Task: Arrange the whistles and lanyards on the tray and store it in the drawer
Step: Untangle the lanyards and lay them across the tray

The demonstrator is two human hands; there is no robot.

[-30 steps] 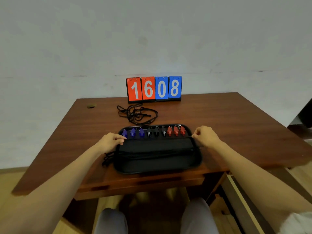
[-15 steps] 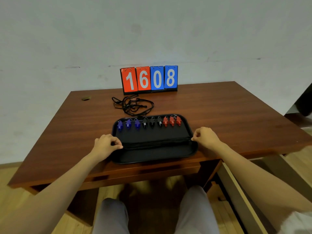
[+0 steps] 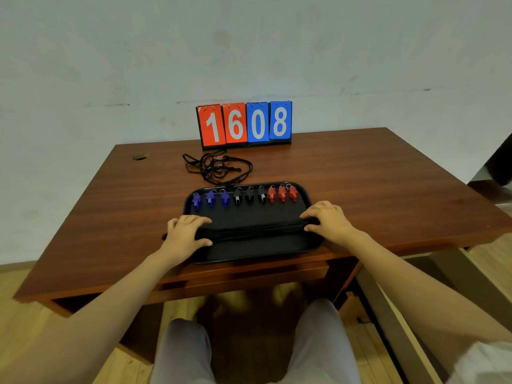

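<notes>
A black tray [image 3: 257, 252] lies at the front middle of the wooden desk [image 3: 360, 184]. Along its far side stand three blue whistles [image 3: 210, 199], three black whistles [image 3: 249, 195] and three red whistles [image 3: 282, 192] in one row. A bundle of black lanyards [image 3: 255, 231] is stretched straight across the tray's middle. My left hand [image 3: 186, 231] grips the bundle's left end at the tray's left rim. My right hand [image 3: 327, 218] pinches its right end at the right rim. A loose tangle of black lanyards [image 3: 217, 167] lies on the desk behind the tray.
A flip scoreboard [image 3: 245, 124] reading 1608 stands at the desk's back edge by the wall. A small cable hole [image 3: 140, 156] is at the back left. The desk drawer front [image 3: 243, 275] sits under the tray, above my knees. A pulled-out wooden panel [image 3: 393, 314] slants at lower right.
Both hands have drawn the stretched lanyard bundle from the whistle row toward me onto the tray's middle. The bundle now lies tighter and straighter between the hands. My head moved back.
</notes>
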